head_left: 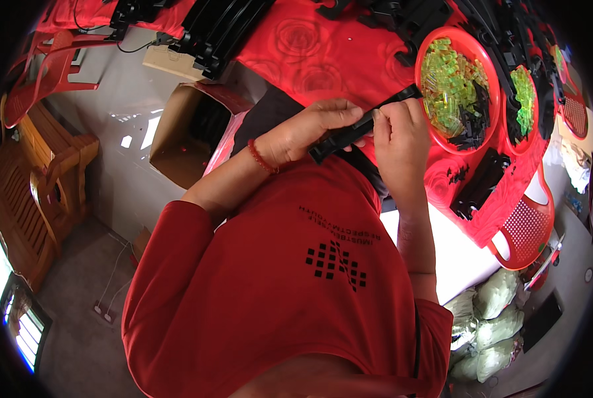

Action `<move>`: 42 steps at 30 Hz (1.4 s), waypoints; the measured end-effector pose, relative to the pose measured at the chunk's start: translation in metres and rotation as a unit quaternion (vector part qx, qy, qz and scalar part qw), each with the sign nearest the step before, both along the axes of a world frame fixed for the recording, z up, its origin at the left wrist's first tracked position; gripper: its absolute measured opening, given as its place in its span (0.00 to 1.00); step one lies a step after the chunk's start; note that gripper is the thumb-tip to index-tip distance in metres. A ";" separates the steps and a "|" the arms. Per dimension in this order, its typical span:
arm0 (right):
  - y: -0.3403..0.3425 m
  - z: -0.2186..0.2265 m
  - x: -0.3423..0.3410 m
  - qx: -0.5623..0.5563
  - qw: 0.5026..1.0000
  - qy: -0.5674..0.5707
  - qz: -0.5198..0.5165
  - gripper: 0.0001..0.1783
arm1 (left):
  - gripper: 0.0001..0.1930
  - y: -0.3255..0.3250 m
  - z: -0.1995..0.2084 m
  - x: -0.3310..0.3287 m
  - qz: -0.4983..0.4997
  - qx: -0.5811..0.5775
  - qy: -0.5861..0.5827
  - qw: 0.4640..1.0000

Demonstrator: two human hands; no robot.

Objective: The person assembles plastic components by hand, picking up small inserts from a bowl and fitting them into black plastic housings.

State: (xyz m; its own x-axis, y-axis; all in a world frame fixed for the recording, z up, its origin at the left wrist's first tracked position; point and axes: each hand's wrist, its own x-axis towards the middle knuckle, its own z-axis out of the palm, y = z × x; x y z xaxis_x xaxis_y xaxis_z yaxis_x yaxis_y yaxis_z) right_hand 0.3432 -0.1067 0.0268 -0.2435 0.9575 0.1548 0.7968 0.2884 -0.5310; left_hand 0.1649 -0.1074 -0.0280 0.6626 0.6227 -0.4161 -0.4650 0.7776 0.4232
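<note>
A long, narrow black plastic strip (339, 141) is held in front of the person's body, over the near edge of the desk (349, 60), slanting from lower left to upper right. The bare left hand (316, 126), with a red beaded bracelet (262, 158) at its wrist, has its grip clamped on the strip – thumb along the top, other fingers mostly hidden beneath. The bare right hand (404, 132) rests against the strip farther up, thumb and bent fingertips drawn in close; whether its grip is clamped on the strip or on something small cannot be told. The strip's upper end shows past the right hand, near a round red plastic bowl (494, 99). In that bowl lie many small, translucent yellow-green pieces (445, 79), with small black pieces (472, 129) gathered toward its near side.

A second red plastic bowl (518, 147), just to the right, holds more yellow-green pieces. Red rose-patterned cloth (296, 40) covers the desk, and long black plastic parts (220, 33) lie at its far left. Beyond the desk's left side an open brown cardboard box (177, 126) stands on the floor – a red plastic chair (528, 225) is at the right.
</note>
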 end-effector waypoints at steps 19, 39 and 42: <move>-0.014 -0.013 0.006 0.039 0.983 0.122 -0.134 0.07 | 0.08 -0.017 -0.003 0.015 0.028 0.208 0.316 0.925; -0.027 -0.022 -0.011 -0.074 0.900 0.420 -0.092 0.21 | 0.08 -0.023 -0.008 0.013 0.155 0.254 0.277 0.914; -0.026 -0.025 -0.010 -0.102 0.889 0.437 -0.088 0.21 | 0.08 -0.024 -0.008 0.012 0.138 0.227 0.294 0.918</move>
